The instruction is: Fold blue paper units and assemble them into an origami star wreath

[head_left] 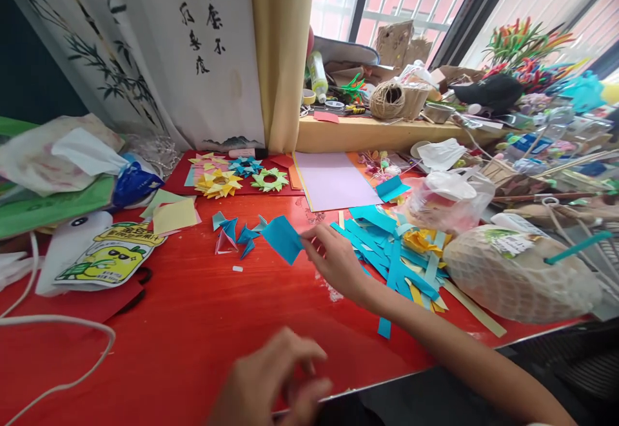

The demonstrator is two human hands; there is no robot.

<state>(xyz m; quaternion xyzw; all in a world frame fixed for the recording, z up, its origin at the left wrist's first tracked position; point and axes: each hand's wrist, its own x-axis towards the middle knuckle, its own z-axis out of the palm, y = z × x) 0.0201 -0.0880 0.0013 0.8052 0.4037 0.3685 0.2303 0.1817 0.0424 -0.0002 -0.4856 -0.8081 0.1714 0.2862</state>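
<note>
My right hand (pixel 333 260) reaches over the red table (pixel 193 323) and pinches the corner of a blue square of paper (pixel 282 238), lifted a little at a tilt. Just left of it lie several small folded blue paper pieces (pixel 236 231). My left hand (pixel 271 381) hovers low near the table's front edge, its fingers curled together; nothing shows in them. To the right of my right hand lies a heap of blue and yellow paper strips (pixel 396 252).
Finished paper flowers (pixel 232 178) sit at the back on red card, beside a lilac sheet (pixel 333 181). Yellow squares (pixel 174 214), a printed bag (pixel 104 258) and a white cable (pixel 58 323) lie left. A net-wrapped fruit (pixel 517 278), plastic bags and a cluttered windowsill (pixel 387 133) crowd the right.
</note>
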